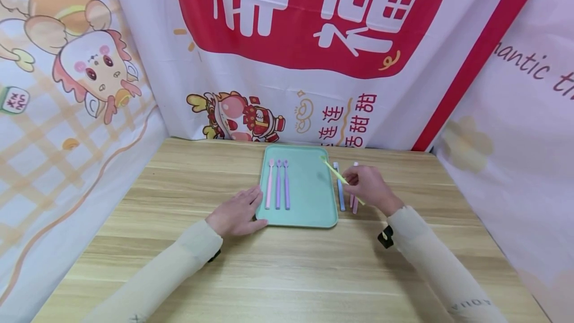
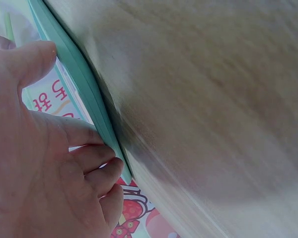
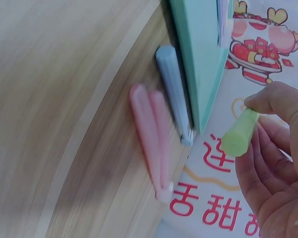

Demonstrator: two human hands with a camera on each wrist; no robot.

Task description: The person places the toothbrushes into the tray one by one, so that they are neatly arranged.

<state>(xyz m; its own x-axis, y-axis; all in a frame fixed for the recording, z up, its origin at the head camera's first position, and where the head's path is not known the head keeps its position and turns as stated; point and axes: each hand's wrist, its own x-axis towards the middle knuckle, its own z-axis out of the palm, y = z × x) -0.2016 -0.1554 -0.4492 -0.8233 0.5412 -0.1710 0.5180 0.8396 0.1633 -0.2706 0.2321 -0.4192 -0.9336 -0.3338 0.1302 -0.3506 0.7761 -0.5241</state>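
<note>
Head view: in the green tray (image 1: 311, 203), holds one pink toothbrush (image 1: 269, 186) and two purple toothbrushes (image 1: 278, 186); right of the tray, shows a blue toothbrush (image 1: 341, 196) and a pink pair (image 1: 356, 207). Pinches a yellow toothbrush (image 1: 335, 172) in the right hand (image 1: 369, 189), tip above the tray's right side; rests the left hand (image 1: 237, 213), thumb spread, at the tray's near-left corner. Reads "福" on the cloth (image 1: 278, 46) behind the tray.

Left wrist: touches the tray's side with fingertips.

Right wrist: shows "甜甜" beyond the tray.

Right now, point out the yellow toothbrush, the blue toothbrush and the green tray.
Yellow toothbrush (image 3: 241, 133), right wrist view, handle.
Blue toothbrush (image 1: 341, 196), head view, handle.
Green tray (image 1: 311, 193), head view, bare floor.
</note>
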